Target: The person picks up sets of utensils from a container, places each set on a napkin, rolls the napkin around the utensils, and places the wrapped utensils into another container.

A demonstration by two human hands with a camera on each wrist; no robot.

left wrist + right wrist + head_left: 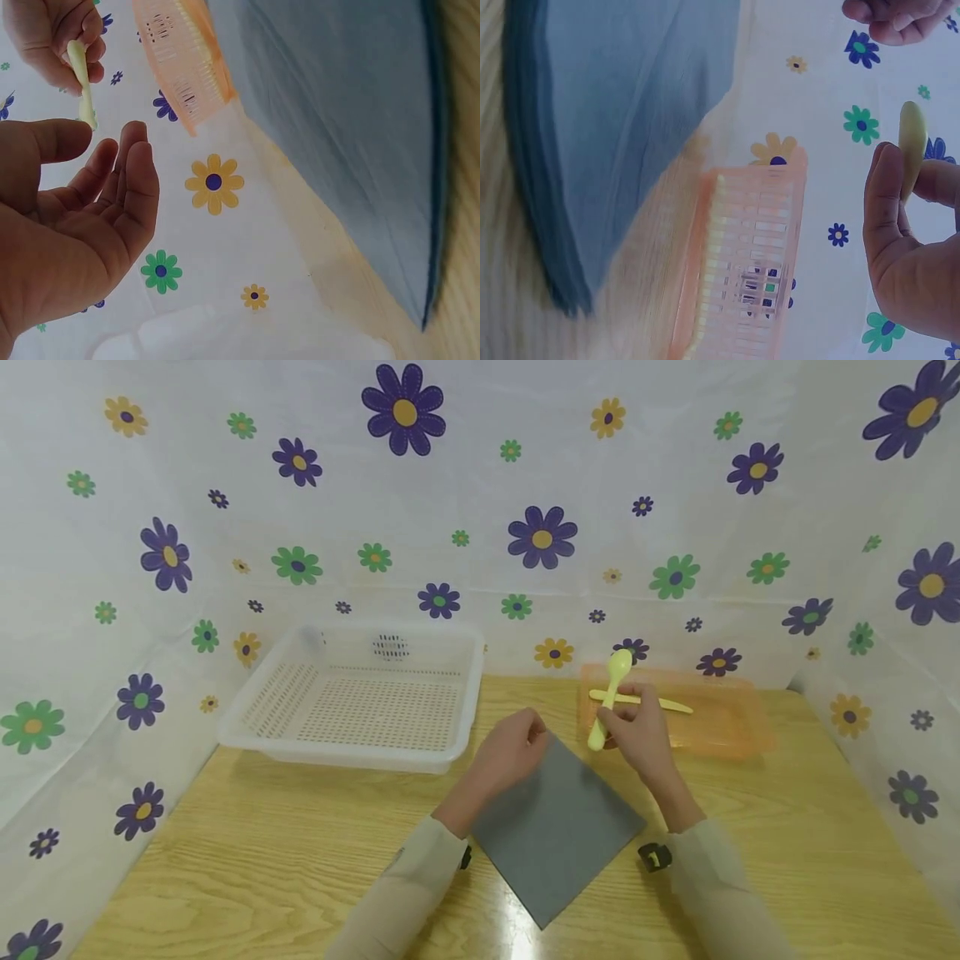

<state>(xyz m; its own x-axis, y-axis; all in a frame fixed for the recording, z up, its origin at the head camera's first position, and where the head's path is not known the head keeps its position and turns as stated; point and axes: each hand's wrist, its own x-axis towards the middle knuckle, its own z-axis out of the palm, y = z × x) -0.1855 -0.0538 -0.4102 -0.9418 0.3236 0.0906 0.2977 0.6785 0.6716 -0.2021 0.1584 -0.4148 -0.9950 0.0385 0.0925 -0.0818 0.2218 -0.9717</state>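
Observation:
My right hand (637, 731) pinches a pale yellow plastic spoon (617, 672) by its handle, bowl end up, in front of the orange basket (720, 735). In the right wrist view, thumb and fingers close on the spoon (911, 142). My left hand (510, 752) hovers over the far left part of a folded grey-blue cloth (558, 839), its fingers loosely bent around nothing. The left wrist view has the left thumb (64, 141) apart from the fingers, its tip overlapping the spoon's lower end (84, 90). A yellow knife (678, 706) lies at the orange basket, partly behind the right hand.
A white perforated basket (352, 756) stands at the back left of the wooden table (300, 860). Behind and at both sides hangs a white sheet (465, 468) printed with flowers. The cloth lies cornerwise between the forearms.

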